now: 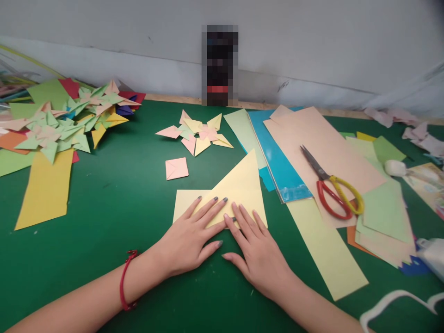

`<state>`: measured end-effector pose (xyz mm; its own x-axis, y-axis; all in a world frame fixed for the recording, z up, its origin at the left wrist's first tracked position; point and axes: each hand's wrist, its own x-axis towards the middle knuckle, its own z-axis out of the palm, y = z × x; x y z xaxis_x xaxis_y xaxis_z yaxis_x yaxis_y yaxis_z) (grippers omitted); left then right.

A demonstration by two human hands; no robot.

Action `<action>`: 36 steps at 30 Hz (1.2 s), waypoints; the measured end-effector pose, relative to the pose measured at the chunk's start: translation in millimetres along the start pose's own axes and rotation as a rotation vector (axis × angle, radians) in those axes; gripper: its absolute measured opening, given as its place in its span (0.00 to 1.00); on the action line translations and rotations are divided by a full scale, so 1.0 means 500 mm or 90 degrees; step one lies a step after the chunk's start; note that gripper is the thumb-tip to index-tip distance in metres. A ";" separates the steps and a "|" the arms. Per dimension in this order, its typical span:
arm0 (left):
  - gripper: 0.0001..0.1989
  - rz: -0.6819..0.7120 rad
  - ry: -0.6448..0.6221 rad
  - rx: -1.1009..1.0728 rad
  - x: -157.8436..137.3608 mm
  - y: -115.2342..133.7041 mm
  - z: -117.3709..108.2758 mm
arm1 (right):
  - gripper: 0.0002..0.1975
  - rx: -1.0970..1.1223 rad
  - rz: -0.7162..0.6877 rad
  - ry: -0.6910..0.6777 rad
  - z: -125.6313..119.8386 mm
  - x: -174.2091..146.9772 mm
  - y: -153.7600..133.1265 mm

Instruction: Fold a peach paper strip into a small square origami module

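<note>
A pale yellow sheet of paper lies on the green table, folded over so that one corner points away from me. My left hand rests flat on its lower left part, fingers spread. Pressed on the lower right part is my right hand, its fingers stretched out. The index fingertips of both hands meet near the bottom edge of the fold. Just beyond the sheet are a small folded pink paper square and a star-shaped ring of folded pink, yellow and green pieces.
Red-and-yellow-handled scissors lie on a large peach sheet at right, beside a blue packet and green paper pieces. Folded paper stars and a yellow strip are at left. A wall stands behind.
</note>
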<state>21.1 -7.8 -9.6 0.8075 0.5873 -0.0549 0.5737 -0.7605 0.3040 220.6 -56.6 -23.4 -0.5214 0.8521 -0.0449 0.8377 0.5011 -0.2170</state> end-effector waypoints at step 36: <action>0.24 -0.304 0.119 0.141 -0.116 -0.046 0.014 | 0.31 -0.046 0.071 0.022 -0.001 -0.074 0.038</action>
<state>-37.9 -26.2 -19.9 0.4250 0.9044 0.0381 0.9009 -0.4267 0.0791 256.0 -78.7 -25.5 -0.4195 0.9072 -0.0316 0.9003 0.4114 -0.1423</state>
